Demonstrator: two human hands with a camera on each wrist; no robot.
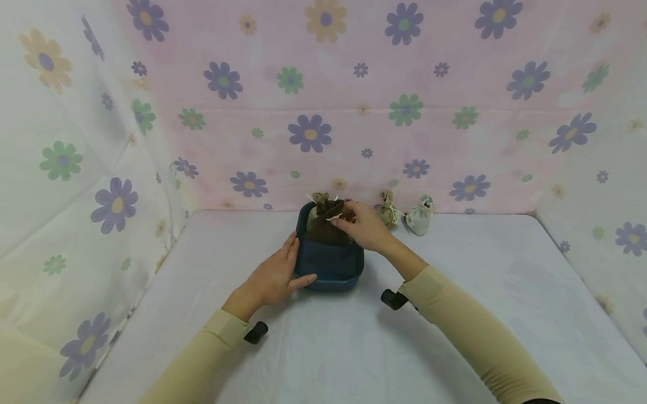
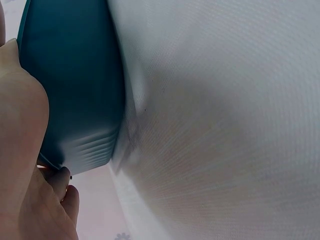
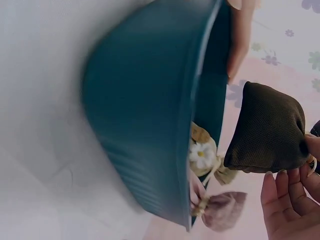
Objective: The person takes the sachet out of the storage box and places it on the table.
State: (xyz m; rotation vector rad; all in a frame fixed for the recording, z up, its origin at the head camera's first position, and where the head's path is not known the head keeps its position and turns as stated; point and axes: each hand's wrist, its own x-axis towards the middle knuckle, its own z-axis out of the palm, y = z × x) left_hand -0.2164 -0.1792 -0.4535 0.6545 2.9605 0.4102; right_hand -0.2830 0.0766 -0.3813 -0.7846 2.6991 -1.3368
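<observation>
My right hand [image 1: 366, 227] pinches a dark brown drawstring pouch [image 3: 267, 130] by its tied neck. The pouch hangs over the far half of a deep teal basin [image 1: 329, 261], its full body showing in the right wrist view. My left hand [image 1: 272, 277] rests against the basin's left side, fingers extended along the rim and thumb lying over the near left corner. Inside the basin's far end sit a beige pouch with a white daisy [image 3: 202, 155] and a mauve pouch [image 3: 220, 210], their tied tops rising above the rim.
Right of the basin, at the table's back edge, stand a tan pouch [image 1: 387, 211] and a pale pouch [image 1: 419, 216]. White cloth covers the table [image 1: 318, 356]. A flowered curtain [image 1: 272, 135] closes off the back and both sides.
</observation>
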